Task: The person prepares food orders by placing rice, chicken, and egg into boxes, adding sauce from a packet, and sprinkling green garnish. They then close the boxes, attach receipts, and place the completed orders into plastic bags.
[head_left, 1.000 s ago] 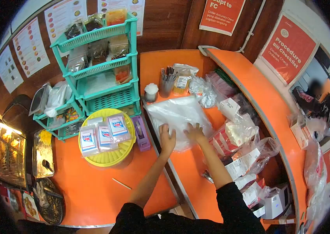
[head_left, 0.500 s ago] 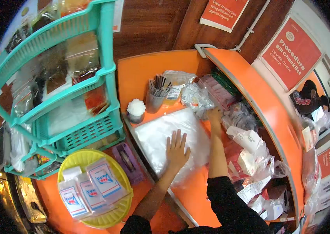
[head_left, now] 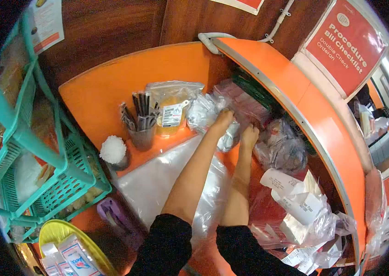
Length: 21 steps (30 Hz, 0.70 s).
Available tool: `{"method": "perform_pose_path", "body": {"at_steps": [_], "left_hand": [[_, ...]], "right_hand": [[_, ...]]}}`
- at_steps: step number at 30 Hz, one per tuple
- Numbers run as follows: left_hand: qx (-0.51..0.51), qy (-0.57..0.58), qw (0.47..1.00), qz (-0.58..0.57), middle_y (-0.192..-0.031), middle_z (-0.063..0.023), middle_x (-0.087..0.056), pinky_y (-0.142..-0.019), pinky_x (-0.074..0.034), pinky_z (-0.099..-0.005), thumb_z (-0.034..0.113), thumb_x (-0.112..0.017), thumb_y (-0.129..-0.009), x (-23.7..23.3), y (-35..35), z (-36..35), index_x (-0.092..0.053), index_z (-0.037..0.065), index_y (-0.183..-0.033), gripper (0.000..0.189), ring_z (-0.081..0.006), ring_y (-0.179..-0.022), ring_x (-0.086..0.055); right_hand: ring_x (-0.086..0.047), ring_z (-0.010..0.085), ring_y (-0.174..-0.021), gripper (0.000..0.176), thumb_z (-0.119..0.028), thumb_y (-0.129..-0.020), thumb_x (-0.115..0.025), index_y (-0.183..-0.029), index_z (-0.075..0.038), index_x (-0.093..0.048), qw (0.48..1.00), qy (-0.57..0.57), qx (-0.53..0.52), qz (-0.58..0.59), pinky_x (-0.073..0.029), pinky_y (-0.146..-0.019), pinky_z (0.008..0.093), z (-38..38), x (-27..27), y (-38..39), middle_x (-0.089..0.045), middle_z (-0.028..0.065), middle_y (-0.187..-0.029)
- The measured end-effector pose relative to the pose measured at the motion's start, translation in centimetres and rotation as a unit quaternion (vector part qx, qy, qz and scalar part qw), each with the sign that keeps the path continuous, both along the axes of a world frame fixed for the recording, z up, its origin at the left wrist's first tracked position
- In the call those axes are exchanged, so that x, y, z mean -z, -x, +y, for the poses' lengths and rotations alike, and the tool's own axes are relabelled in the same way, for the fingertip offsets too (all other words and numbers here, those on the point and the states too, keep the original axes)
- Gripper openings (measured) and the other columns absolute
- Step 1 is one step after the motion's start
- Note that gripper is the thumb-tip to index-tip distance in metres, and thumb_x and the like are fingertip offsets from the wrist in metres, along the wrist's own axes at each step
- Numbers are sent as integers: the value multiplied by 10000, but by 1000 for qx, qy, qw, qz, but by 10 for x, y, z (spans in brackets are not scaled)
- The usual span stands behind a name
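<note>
Right of the orange-liquid pouch [head_left: 172, 108], the left hand [head_left: 223, 118] lies with fingers curled on a crumpled clear bag [head_left: 202, 112]; whether it grips cannot be told. Further right of the pouch, the right hand [head_left: 249, 136] curls narrow beside pink packets [head_left: 245, 102], fingertips hidden.

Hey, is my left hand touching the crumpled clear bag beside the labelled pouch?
Touching. The head view shows the left hand lying on the crumpled clear bag, its fingers pressed into the plastic with no gap.
</note>
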<state>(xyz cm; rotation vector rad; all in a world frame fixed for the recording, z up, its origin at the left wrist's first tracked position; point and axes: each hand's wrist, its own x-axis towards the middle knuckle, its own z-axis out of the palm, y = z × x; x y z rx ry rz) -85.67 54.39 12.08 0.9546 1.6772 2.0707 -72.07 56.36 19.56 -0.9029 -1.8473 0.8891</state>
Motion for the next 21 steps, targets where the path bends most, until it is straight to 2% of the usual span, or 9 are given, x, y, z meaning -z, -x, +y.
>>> {"method": "perform_pose_path", "body": {"at_steps": [1,2,5,7,8,11,15,17,21], "left_hand": [[-12,51,997,53,-1049,-137,-636,-798,-483,-389,169,-476,-866,-3,6,7,-598,3,-1115,322,-257,-979,-599],[-16,67,995,-78,-1086,-143,-623,-824,-473,-381,148,-477,-854,-7,9,17,-576,-11,-1133,336,-262,-1008,-585],[-245,-1,966,-85,-1157,-220,-592,-901,-451,-397,102,-517,-798,-39,-23,33,-551,-64,-1119,363,-327,-1081,-563],[-333,119,933,-60,-1124,-402,-539,-996,-421,-435,-11,-597,-706,-56,-33,32,-180,-128,-1334,763,-481,-1137,-522],[-331,120,934,-58,-1124,-402,-539,-996,-421,-435,-11,-597,-706,-67,-35,29,-180,-128,-1334,763,-481,-1137,-522],[-305,198,919,-150,-1077,-402,-552,-972,-439,-446,19,-640,-679,-78,-34,17,-201,-116,-1299,771,-497,-1069,-555],[-266,170,947,-58,-1034,-363,-591,-929,-469,-441,79,-682,-676,-72,-31,3,-351,-132,-1238,685,-467,-1015,-595],[-255,219,940,-52,-1065,-328,-609,-935,-470,-425,109,-696,-671,-77,-34,-3,-542,-135,-1071,493,-416,-1052,-600],[-264,201,943,-27,-1102,-281,-622,-939,-472,-408,122,-694,-674,-76,-26,5,-635,-93,-953,357,-378,-1078,-599]], "right_hand": [[-570,421,-681,346,-201,-864,-477,-798,113,-604,1000,-10,8,12,-406,-673,509,6,5,4,-603,293,-738],[-553,397,-647,359,-199,-873,-466,-771,122,-592,999,-18,16,24,-400,-659,500,11,11,8,-591,278,-694],[-505,324,-599,383,-210,-879,-462,-728,130,-553,981,112,-57,144,-380,-628,478,30,37,20,-544,231,-620],[-465,222,-607,312,-210,-881,-485,-710,50,-509,981,127,-42,138,-368,-593,397,27,37,17,-495,132,-641],[-424,121,-615,265,-209,-883,-507,-693,-30,-466,981,142,-29,131,-355,-558,317,24,34,15,-445,33,-662],[-377,130,-581,256,-193,-873,-512,-682,-38,-443,984,111,-31,136,-328,-540,328,24,32,10,-395,8,-638],[-344,122,-596,258,-181,-870,-512,-670,-41,-429,984,138,-24,109,-311,-551,321,19,22,6,-357,-11,-639],[-343,127,-605,264,-180,-868,-515,-665,-33,-432,963,182,-80,180,-316,-565,328,14,18,2,-371,-8,-653],[-357,130,-629,267,-176,-870,-516,-664,-21,-445,961,158,-52,223,-321,-581,317,9,20,7,-383,1,-662]]}}
